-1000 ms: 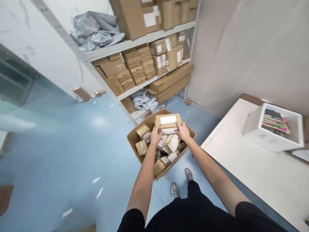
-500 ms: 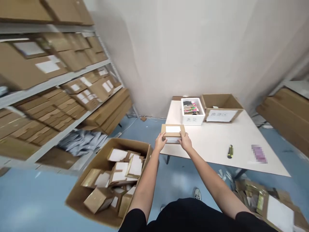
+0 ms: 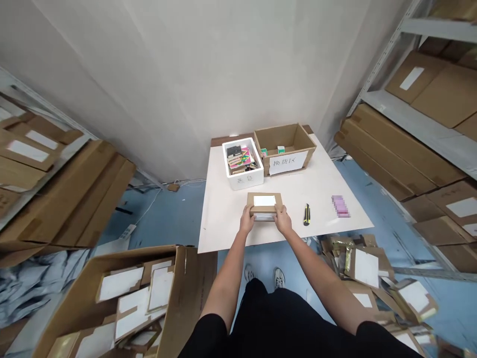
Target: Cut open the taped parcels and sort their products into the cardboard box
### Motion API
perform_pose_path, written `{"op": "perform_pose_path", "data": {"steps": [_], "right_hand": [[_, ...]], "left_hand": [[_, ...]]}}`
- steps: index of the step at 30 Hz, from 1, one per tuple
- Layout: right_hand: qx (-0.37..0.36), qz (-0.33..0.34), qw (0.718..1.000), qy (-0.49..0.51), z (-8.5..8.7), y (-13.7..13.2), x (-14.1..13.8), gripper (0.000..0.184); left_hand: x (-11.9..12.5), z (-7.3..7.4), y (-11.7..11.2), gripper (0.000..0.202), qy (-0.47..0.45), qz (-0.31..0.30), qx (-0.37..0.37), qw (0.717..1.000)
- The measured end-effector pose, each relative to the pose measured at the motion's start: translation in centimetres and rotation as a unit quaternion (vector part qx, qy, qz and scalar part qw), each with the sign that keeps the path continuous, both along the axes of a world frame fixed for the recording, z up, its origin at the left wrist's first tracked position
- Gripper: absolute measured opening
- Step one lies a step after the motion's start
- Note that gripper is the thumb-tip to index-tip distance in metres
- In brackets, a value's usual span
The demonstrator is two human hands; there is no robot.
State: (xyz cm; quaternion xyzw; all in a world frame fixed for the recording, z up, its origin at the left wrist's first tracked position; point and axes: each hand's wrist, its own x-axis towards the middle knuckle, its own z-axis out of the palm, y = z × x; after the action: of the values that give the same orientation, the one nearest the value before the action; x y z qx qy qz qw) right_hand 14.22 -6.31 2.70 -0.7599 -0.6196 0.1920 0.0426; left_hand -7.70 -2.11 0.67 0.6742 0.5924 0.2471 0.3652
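Note:
Between my two hands is a small cardboard box (image 3: 264, 206) with white labels on its top and near side. My left hand (image 3: 246, 219) grips its left end, and my right hand (image 3: 282, 219) grips the right end. The box is over the near part of the white table (image 3: 219, 219); whether it touches the surface I cannot tell. A black and yellow utility knife (image 3: 306, 215) lies to the right of my right hand. Behind the box stands a white foam bin (image 3: 246, 180) full of small packets, beside an open carton (image 3: 286, 161) with a handwritten sign.
A large carton (image 3: 182, 278) of labelled boxes stands on the floor at my left. Opened boxes (image 3: 367, 268) are heaped on the floor to the right. Shelving (image 3: 428, 109) with cartons rises on the right, and more cartons (image 3: 74, 194) stand at left. A pixelated purple item (image 3: 341, 206) lies on the table.
My view has swung right, and I now face the table more squarely. The box, still in both hands, has moved from the table's left corner to farther over the tabletop.

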Motion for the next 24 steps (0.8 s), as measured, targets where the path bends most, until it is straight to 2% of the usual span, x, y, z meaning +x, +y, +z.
{"op": "perform_pose_path", "data": {"steps": [3,5,7,9,12,14,16,19,22,24], "right_hand": [[-0.077,0.000,0.997,0.005,-3.3,0.4,0.1,0.064],[-0.122,0.007,0.992,0.008,-5.3,0.3,-0.2,0.070],[-0.135,0.007,0.991,0.009,-6.6,0.0,-0.5,0.075],[-0.133,-0.008,0.991,0.011,-7.1,0.3,-0.5,0.075],[-0.136,-0.029,0.990,0.018,-6.3,2.0,0.3,0.068],[-0.131,-0.034,0.990,0.033,-5.2,3.7,1.2,0.061],[-0.119,-0.049,0.989,0.073,-4.2,5.2,1.9,0.052],[-0.135,-0.115,0.970,0.165,-3.6,6.5,2.0,0.048],[-0.148,-0.185,0.954,0.185,-4.0,7.0,0.9,0.050],[-0.153,-0.196,0.955,0.162,-4.3,7.3,0.3,0.051]], "left_hand": [[-0.2,-3.7,0.2,0.086,0.031,-0.049,-0.125,0.990],[-0.9,-6.0,-0.3,0.095,0.036,-0.080,-0.182,0.979],[-1.6,-7.8,-1.0,0.095,0.024,-0.088,-0.193,0.977],[-1.9,-8.7,-1.3,0.092,0.011,-0.076,-0.184,0.980],[-1.9,-8.1,0.7,0.091,0.026,-0.063,-0.185,0.980],[-1.8,-6.7,3.5,0.096,0.050,-0.059,-0.176,0.981],[-1.7,-5.0,6.9,0.104,0.047,-0.054,-0.132,0.989],[-1.1,-3.3,10.9,0.103,0.024,-0.075,-0.100,0.992],[0.1,-3.0,12.0,0.105,0.058,-0.100,-0.110,0.987],[1.1,-3.4,11.5,0.102,0.083,-0.074,-0.091,0.990]]}}
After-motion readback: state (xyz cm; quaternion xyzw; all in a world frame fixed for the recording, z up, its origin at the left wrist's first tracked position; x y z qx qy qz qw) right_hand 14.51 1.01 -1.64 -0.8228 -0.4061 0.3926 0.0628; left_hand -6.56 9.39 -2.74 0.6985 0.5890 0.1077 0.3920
